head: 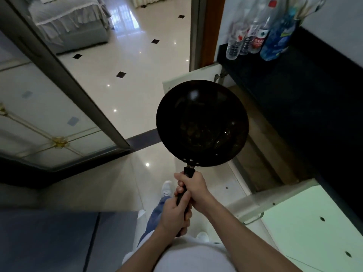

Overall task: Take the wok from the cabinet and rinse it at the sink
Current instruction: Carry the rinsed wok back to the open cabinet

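Both my hands grip the wok (202, 122) handle, right hand (193, 188) farther, left hand (174, 214) nearer, fingers wrapped tight. Wok held mid-air above floor (125, 61), left of open cabinet (261, 138).

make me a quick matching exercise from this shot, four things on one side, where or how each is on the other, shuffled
Things:
1. wok
2. left hand
3. right hand
4. bottles

Places or states:
A. on the dark counter, top right
B. held out above the floor
C. lower on the handle, nearer the body
D. higher on the handle, nearer the pan

Pairs: 1-B, 2-C, 3-D, 4-A
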Demonstrator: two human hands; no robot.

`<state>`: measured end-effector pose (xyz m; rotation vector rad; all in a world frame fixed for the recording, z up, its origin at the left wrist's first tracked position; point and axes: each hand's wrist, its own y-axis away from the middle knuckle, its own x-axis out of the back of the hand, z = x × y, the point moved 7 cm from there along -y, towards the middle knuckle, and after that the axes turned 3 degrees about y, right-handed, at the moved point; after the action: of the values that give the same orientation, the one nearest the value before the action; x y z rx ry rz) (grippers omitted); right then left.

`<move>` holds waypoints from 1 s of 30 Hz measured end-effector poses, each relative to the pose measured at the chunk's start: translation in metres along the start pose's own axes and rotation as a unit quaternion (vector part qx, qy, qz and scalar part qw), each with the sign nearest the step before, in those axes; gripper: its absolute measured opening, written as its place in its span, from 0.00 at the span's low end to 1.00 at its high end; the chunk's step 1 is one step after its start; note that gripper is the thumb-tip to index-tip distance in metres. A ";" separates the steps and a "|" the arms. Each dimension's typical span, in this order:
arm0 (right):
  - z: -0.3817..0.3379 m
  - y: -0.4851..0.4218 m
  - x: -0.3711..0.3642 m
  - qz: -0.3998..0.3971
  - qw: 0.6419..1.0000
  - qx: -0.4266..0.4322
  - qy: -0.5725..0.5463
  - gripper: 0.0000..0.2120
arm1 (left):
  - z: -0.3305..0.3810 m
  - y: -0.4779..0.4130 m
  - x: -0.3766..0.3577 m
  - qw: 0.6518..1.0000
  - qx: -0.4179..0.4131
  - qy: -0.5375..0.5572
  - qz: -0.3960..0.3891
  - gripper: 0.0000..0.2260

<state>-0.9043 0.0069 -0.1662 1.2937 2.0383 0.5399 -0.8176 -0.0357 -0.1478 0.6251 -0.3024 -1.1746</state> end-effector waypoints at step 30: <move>-0.188 -0.111 0.163 0.324 0.895 0.118 -0.283 0.11 | 0.169 -0.223 -0.165 0.887 0.086 -0.259 -0.373 0.15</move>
<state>-1.1574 0.1075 -0.1567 2.0117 1.1907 0.1498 -1.1389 0.0123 -0.1312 0.5864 -0.6588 -2.0852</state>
